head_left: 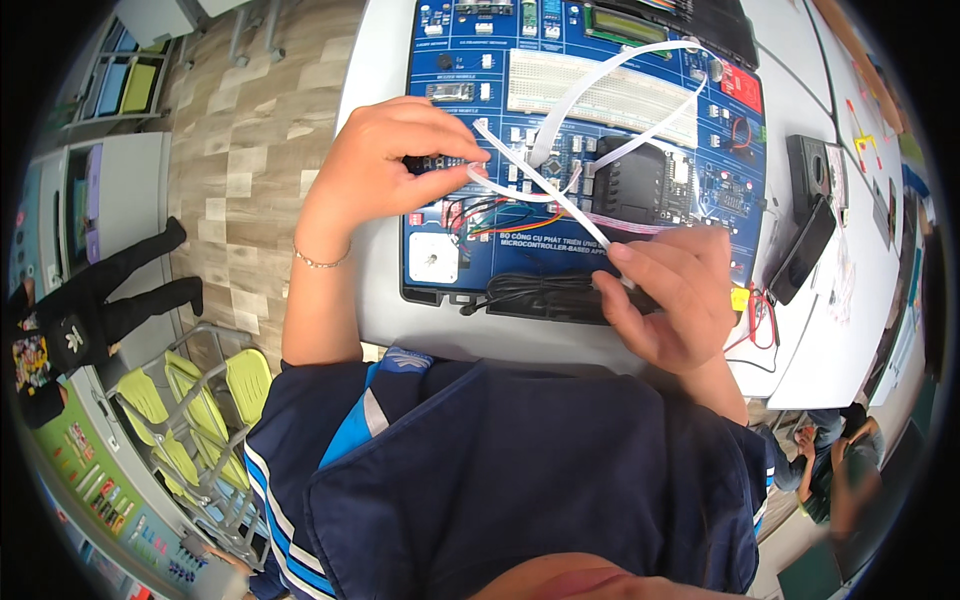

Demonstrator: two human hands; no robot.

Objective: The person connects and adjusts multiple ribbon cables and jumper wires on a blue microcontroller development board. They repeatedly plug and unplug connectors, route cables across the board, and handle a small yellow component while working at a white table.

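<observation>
My left hand (395,165) is closed in a pinch on the end of a thin white cable (515,195), over the left side of a blue electronics training board (560,262). Between thumb and fingers, my right hand (680,290) grips a straight white flat cable (565,202) near the board's front edge. That cable slants up to the left and crosses the one in my left hand. Another white flat cable (610,68) arches over the white breadboard (540,85) to the board's top right. Some cable ends are too small to make out.
The board carries a black holder (630,182), a small display (625,25) and several coloured wires (500,218). A black cable bundle (550,292) lies along its front. To the right are a multimeter (812,165) and a phone (803,250). Green chairs (195,400) and other people stand around.
</observation>
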